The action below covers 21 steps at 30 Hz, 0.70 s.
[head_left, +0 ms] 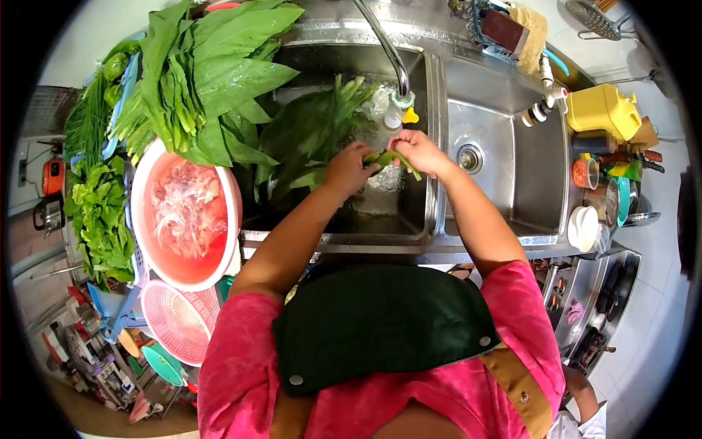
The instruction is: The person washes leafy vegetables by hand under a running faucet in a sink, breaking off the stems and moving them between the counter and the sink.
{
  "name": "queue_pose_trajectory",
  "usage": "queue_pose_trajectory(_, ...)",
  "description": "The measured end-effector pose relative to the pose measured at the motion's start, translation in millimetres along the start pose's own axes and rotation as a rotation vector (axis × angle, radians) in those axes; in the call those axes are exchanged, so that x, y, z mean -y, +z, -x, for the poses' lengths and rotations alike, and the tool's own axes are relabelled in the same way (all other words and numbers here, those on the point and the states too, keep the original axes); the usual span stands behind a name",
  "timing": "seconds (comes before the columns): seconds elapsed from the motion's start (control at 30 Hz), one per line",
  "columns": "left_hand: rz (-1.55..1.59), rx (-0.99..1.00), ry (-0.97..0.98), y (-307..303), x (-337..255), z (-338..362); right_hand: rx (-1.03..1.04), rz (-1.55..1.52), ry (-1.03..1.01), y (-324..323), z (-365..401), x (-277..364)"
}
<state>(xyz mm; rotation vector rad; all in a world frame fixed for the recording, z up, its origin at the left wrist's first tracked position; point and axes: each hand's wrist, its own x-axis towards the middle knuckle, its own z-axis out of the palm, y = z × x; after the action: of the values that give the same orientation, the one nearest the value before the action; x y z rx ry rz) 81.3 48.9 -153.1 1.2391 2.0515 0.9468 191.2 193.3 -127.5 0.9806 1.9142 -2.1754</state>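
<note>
My left hand [349, 170] and my right hand [420, 152] are close together over the left sink basin [413, 228]. Both are closed on a small bunch of green leafy stalks [408, 167], which spans the gap between them. Just above my hands hangs the faucet spout [395, 118], fitted with a yellow lever. Bubbling water fills part of the basin below. Long, wide green leaves [307, 121] lie in that water to the left of my hands, with their stems toward the faucet.
More broad leaves [241, 69] are heaped at the back left. A white basin [235, 212] holding pale pieces in reddish liquid stands below them, above a pink colander [157, 307]. On the right are the second sink basin [482, 88] and a yellow jug [601, 112].
</note>
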Motion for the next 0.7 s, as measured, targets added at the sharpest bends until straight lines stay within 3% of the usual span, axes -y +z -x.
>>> queue_pose_trajectory(0.07, -0.143, -0.007, -0.024, 4, 1, 0, -0.018, -0.024, -0.015, 6, -2, -4)
queue_pose_trajectory(0.2, -0.057, -0.071, -0.036, 1, -3, 3, -0.01, 0.122, 0.018, 12, 6, 6)
queue_pose_trajectory(0.27, 0.097, -0.01, -0.031, -11, -4, 6, 0.034, -0.241, -0.032, 13, 6, -4)
queue_pose_trajectory(0.4, 0.226, -0.013, 0.108, -35, -10, 11, 0.217, -0.841, 0.095, 26, 15, -10)
queue_pose_trajectory(0.47, 0.11, -0.115, 0.123, -47, -19, 21, 0.255, -0.725, 0.039, 24, 4, -10)
queue_pose_trajectory(0.53, 0.322, -0.283, -0.144, -55, -12, 29, 0.196, -0.393, 0.082, 25, -10, -7)
queue_pose_trajectory(0.6, 0.315, -0.56, -0.088, -95, -33, 39, 0.076, -0.341, 0.155, 21, -28, -28)
queue_pose_trajectory(0.67, 0.193, -0.735, -0.048, -132, -47, 53, -0.335, -0.371, 0.393, 5, -64, -68)
queue_pose_trajectory(0.7, 0.203, -0.77, 0.055, -145, -54, 58, -0.335, -0.375, 0.39, 2, -77, -72)
